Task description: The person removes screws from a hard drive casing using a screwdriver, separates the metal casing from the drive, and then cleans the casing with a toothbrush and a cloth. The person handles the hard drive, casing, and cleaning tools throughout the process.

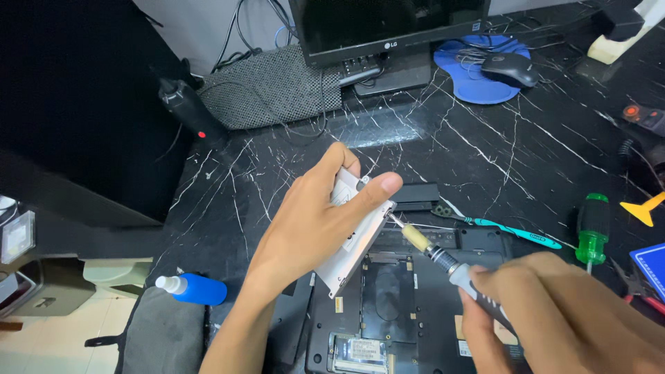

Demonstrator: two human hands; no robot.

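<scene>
My left hand grips a flat silver drive in a metal caddy, held on edge above an opened black laptop lying bottom up. My right hand holds a precision screwdriver with a grey grip and pale collar. Its tip touches the caddy's side edge near my left thumb. The laptop's empty drive bay shows below the drive, and a memory module lies near the bottom edge.
On the black marble-patterned table lie a teal toothbrush, a green-handled screwdriver, a yellow pry tool, a blue bottle, a monitor, a mouse on a blue pad, and a grey mat.
</scene>
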